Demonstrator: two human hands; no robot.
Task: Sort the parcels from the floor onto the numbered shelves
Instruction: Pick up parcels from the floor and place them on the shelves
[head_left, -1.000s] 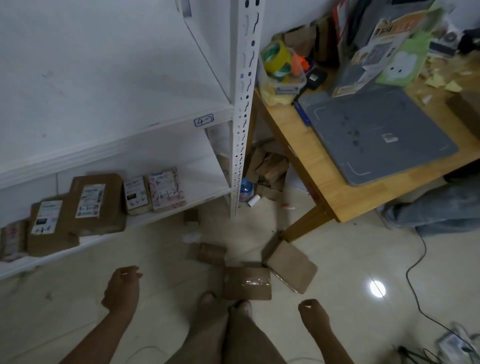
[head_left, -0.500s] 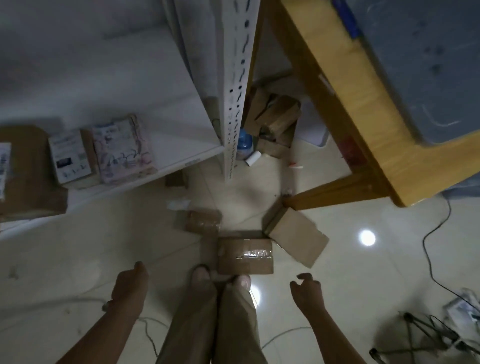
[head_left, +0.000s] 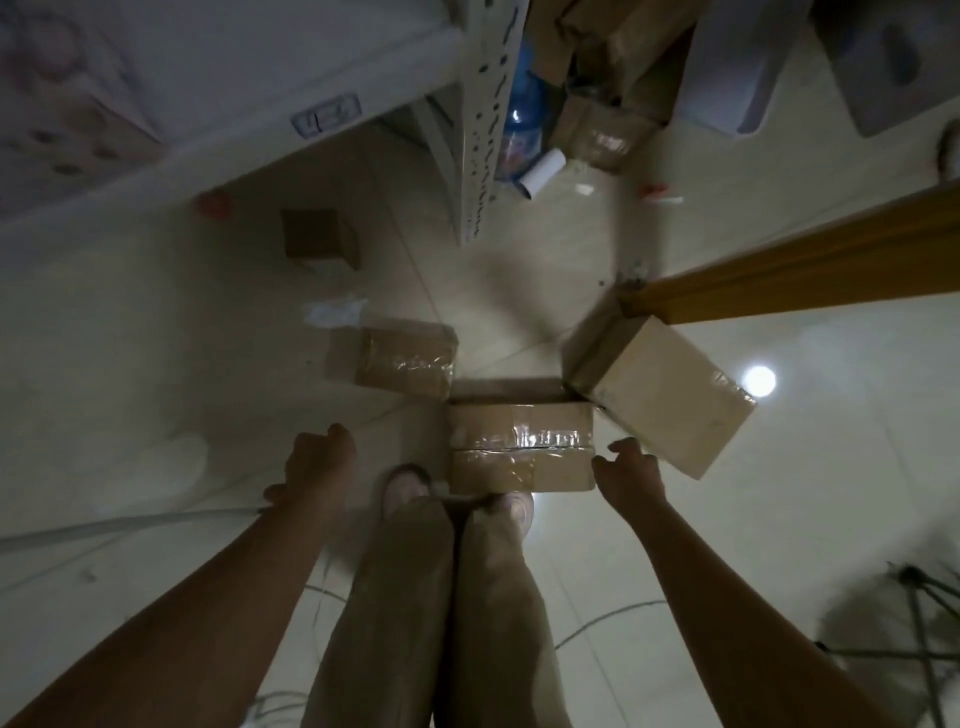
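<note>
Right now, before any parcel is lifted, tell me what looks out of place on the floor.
The right-hand parcel lies askew, turned at an angle to the others, its far end against the table leg. A white scrap lies loose beside the left parcel.

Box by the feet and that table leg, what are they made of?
The box looks like brown cardboard, matte, sealed with shiny clear tape that glints. The table leg looks like wood with a smooth yellowish finish, though blur hides any grain.
</note>
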